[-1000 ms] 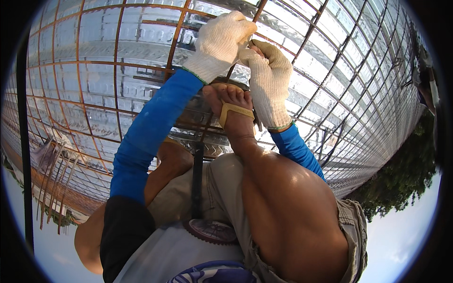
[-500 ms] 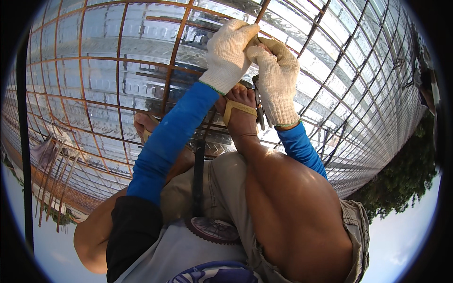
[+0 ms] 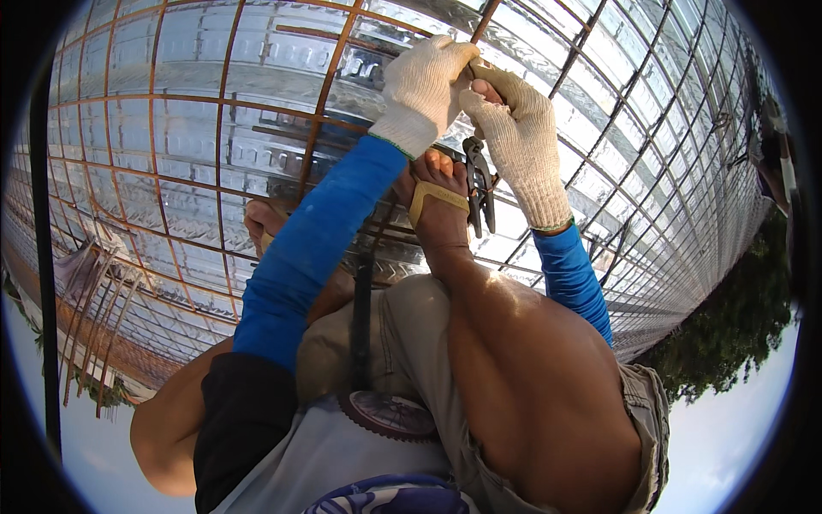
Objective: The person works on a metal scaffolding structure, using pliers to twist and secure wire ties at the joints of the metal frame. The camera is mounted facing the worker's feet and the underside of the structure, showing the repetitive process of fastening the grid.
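My left hand (image 3: 424,86), in a white knitted glove, is closed at a crossing of the rusty rebar mesh (image 3: 485,20). Beside it, my right hand (image 3: 524,128) wears a matching glove, its fingers curled and a bare fingertip showing. The two hands meet at the fingertips. Whatever they pinch is too small or too hidden to make out. Below my right hand, a pair of dark-handled pincers (image 3: 477,184) rests next to my sandalled foot (image 3: 441,210).
Shiny ribbed metal decking (image 3: 282,60) lies beneath the rebar grid, which spreads to both sides. Loose rebar ends (image 3: 98,343) stick out at the left edge. A dark upright pole (image 3: 44,257) stands at far left. Trees (image 3: 728,325) show at right.
My right hand has drawn slightly right and down from the left, its fingers loosening a little. The pincers are more fully in sight. My left hand has shifted slightly right.
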